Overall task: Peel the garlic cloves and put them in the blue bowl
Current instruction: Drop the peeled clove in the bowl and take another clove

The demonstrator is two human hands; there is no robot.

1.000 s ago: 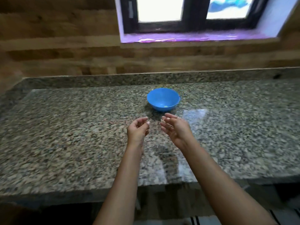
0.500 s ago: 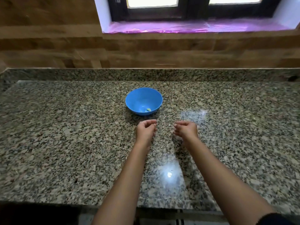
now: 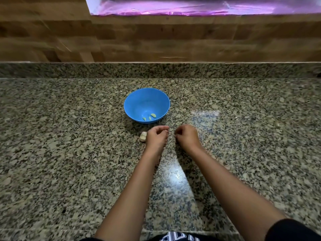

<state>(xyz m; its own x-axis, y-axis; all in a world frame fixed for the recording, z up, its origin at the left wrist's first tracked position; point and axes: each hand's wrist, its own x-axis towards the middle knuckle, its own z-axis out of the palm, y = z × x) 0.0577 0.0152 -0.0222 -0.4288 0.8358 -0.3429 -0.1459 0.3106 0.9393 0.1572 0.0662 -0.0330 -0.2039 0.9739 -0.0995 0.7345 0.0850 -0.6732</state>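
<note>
Head view: blue bowl (image 3: 137, 101) sits mid-bench (image 3: 69, 153), nearer the back edge than the front, w/ three peeled cloves (image 3: 153, 115) low inside, on its front side. L hand (image 3: 156, 137) and R hand (image 3: 187, 136) are side by side just in front of the bowl, not touching each other. Fingers of both curl in, tips toward thumbs; can't tell if either pinches anything. Unpeeled garlic piece (image 3: 143, 136) lies on the bench just beside L hand, on its left-edge side.

A blue bowl (image 3: 139, 101) on the granite counter (image 3: 52, 153) holds three peeled cloves (image 3: 153, 115). Near it, the left hand (image 3: 156, 137) and right hand (image 3: 187, 136) have curled fingers. A garlic piece (image 3: 142, 136) lies beside the left hand.
</note>
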